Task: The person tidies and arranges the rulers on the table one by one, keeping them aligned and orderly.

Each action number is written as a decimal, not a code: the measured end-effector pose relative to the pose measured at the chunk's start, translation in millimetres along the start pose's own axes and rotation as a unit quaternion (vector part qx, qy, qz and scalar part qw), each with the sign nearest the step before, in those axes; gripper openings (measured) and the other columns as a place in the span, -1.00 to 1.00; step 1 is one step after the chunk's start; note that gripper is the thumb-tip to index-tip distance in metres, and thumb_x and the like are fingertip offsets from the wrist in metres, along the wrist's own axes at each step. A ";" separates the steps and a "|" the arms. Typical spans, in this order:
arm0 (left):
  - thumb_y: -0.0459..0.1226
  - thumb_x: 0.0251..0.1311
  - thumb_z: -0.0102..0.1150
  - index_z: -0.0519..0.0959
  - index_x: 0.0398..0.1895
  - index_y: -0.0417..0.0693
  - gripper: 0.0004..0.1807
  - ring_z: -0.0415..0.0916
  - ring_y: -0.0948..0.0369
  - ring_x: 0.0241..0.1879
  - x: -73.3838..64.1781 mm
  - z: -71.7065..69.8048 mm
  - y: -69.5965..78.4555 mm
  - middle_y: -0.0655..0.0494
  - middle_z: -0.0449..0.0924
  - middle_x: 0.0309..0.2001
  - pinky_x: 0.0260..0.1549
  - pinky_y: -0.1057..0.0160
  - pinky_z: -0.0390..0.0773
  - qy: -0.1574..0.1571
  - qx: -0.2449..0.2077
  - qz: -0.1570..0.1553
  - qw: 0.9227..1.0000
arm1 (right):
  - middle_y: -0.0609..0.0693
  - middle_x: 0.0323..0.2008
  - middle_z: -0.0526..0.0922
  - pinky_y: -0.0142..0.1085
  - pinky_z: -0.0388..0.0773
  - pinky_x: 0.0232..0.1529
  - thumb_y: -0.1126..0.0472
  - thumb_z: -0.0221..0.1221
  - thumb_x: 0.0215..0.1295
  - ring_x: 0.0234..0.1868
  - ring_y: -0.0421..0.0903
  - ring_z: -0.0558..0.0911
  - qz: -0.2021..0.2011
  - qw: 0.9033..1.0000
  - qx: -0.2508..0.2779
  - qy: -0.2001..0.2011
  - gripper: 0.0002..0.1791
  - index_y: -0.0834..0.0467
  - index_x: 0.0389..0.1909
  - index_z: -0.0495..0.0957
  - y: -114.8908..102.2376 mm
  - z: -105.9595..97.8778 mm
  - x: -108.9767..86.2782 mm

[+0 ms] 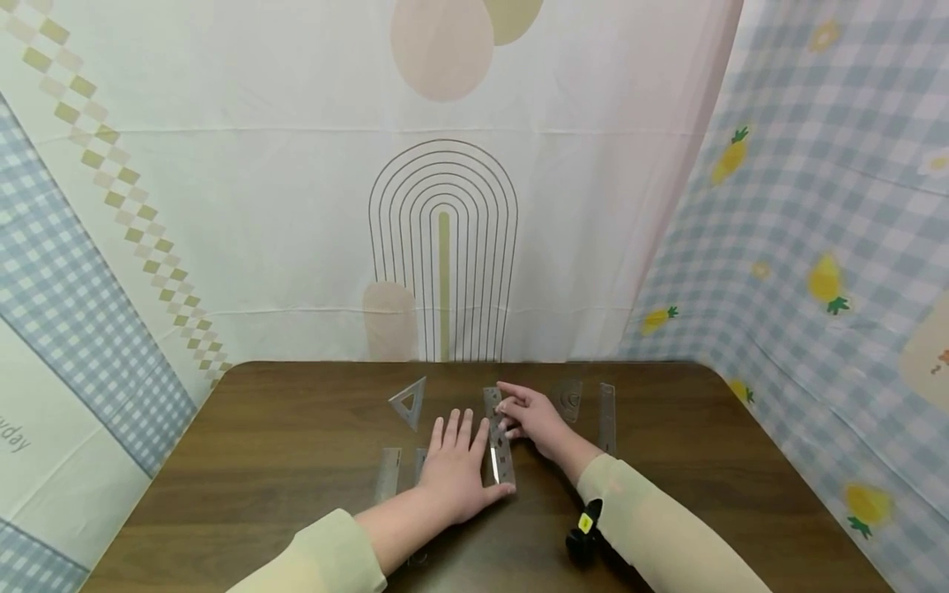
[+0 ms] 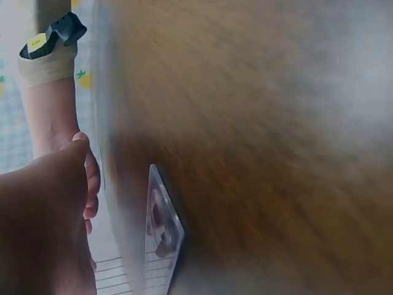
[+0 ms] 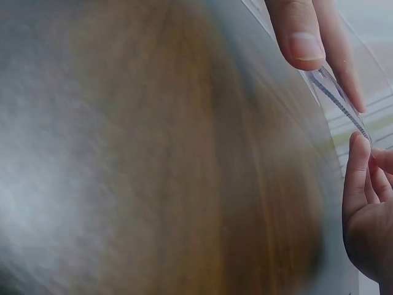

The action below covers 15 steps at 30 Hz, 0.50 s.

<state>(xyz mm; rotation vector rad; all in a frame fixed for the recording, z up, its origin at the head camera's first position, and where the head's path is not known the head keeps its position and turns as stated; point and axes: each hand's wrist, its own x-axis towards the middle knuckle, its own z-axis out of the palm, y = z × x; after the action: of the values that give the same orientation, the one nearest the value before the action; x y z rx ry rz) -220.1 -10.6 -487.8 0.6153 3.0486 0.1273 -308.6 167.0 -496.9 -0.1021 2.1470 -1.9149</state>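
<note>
Being pinched near its far end by the fingers of the right hand (image 1: 539,422), a clear ruler (image 1: 502,459) was seen over the desk (image 1: 282,420), beside the left hand (image 1: 454,476), whose fingers were spread straight.

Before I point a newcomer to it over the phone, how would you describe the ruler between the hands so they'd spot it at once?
On the brown table, look between the left hand and the right hand. There you find a long, clear ruler. Its row of cut-out shapes sets it apart from the plainer-looking ruler farther right.
</note>
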 end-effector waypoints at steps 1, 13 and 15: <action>0.57 0.07 -0.20 -0.01 0.60 0.03 0.18 -0.25 -0.11 0.55 -1.7 -0.3 -0.9 -0.15 -0.12 0.57 0.44 -0.18 -0.26 0.000 0.000 0.001 1.000 | 0.10 -0.14 0.59 -0.33 0.62 -0.43 0.31 0.04 0.51 -0.38 -0.13 0.62 0.000 1.000 0.002 -0.002 -0.45 0.14 0.47 0.27 1.0 1.1 -0.6; 0.56 0.07 -0.16 0.02 0.60 0.01 0.18 -0.24 -0.12 0.54 -21.6 -2.8 -11.7 -0.17 -0.11 0.57 0.44 -0.19 -0.25 0.007 -0.011 0.020 1.000 | 0.09 -0.16 0.60 -0.32 0.64 -0.42 0.32 0.04 0.50 -0.38 -0.13 0.64 0.007 1.000 0.025 -0.012 -0.46 0.17 0.46 0.28 1.2 14.7 -14.5; 0.56 0.06 -0.15 0.04 0.59 0.00 0.18 -0.22 -0.13 0.54 -24.7 -3.1 -13.0 -0.18 -0.09 0.56 0.44 -0.20 -0.23 0.011 -0.011 0.023 1.000 | 0.09 -0.16 0.61 -0.32 0.65 -0.42 0.32 0.03 0.50 -0.39 -0.13 0.64 0.006 1.000 0.025 -0.014 -0.47 0.19 0.46 0.28 0.6 16.9 -17.0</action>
<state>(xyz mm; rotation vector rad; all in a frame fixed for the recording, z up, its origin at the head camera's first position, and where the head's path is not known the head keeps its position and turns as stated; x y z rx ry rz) -202.5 -32.3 -485.5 0.6891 3.0513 0.1687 -288.1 154.6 -496.6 -0.1052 2.0760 -1.9480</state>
